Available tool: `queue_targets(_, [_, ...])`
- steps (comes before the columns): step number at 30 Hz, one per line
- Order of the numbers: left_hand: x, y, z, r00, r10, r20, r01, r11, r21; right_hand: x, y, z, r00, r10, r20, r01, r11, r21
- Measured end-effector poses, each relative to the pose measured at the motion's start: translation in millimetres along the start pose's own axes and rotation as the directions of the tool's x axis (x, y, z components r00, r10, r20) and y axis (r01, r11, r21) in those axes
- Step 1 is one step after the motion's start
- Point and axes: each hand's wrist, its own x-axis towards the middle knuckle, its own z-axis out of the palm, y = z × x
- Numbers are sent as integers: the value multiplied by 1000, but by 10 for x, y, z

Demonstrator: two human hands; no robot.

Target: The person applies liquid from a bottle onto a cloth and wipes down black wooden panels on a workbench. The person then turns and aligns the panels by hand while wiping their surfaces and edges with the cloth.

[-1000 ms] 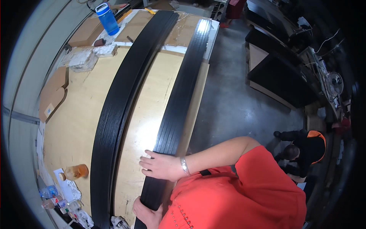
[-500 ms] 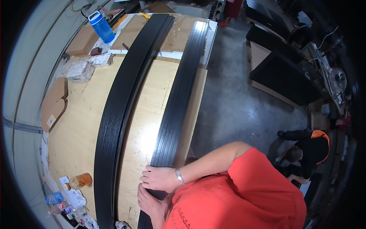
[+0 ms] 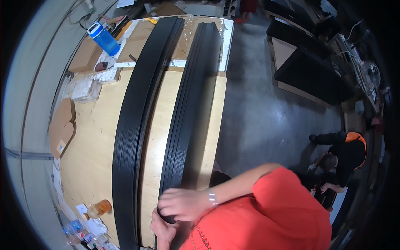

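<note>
A long black ridged board (image 3: 178, 133) runs away from me along the right side of the pale wooden table (image 3: 89, 141). Its right part is smeared by motion. My right hand (image 3: 184, 204), with a metal bracelet at the wrist, lies over the near end, its fingers curled and blurred. Just nearer to me, my left hand (image 3: 163, 228) is closed on the same board's left edge, thumb upward. To the left rests a second long black board (image 3: 132, 137) with a grained surface, parallel to the first and apart from both hands.
A blue bottle (image 3: 105, 39), white blocks (image 3: 86, 89) and cut cardboard (image 3: 62, 129) lie at the left. Nearer are an amber bottle (image 3: 99, 209) and several clear bottles (image 3: 75, 229). Across the grey floor (image 3: 254, 112), a person (image 3: 346, 156) bends near black panels (image 3: 310, 77).
The board under my hands has turned: its shiny grooved face has given way to a darker stepped side. My right hand has shifted slightly rightward. The whole view has also shifted a little.
</note>
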Motion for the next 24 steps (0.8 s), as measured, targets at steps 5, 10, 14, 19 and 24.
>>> queue_targets(5, [318, -99, -246, 990, -32, 140, 37, 999, -34, -1110, 121, 65, 333, 922, -199, -815, 387, 431])
queue_targets(10, [655, -250, -428, 951, 38, 308, 41, 969, -245, -953, 446, 287, 241, 970, -13, -551, 148, 821])
queue_targets(14, [809, -310, -496, 898, 80, 433, 100, 920, -378, -876, 631, 448, 103, 995, 18, -383, 23, 923])
queue_targets(19, [841, -281, -557, 880, 112, 462, 85, 919, -384, -940, 676, 491, 325, 940, -102, -461, 252, 851])
queue_targets(24, [815, -274, -639, 852, 110, 511, 161, 875, -456, -735, 476, 278, 202, 978, 41, -30, -35, 999])
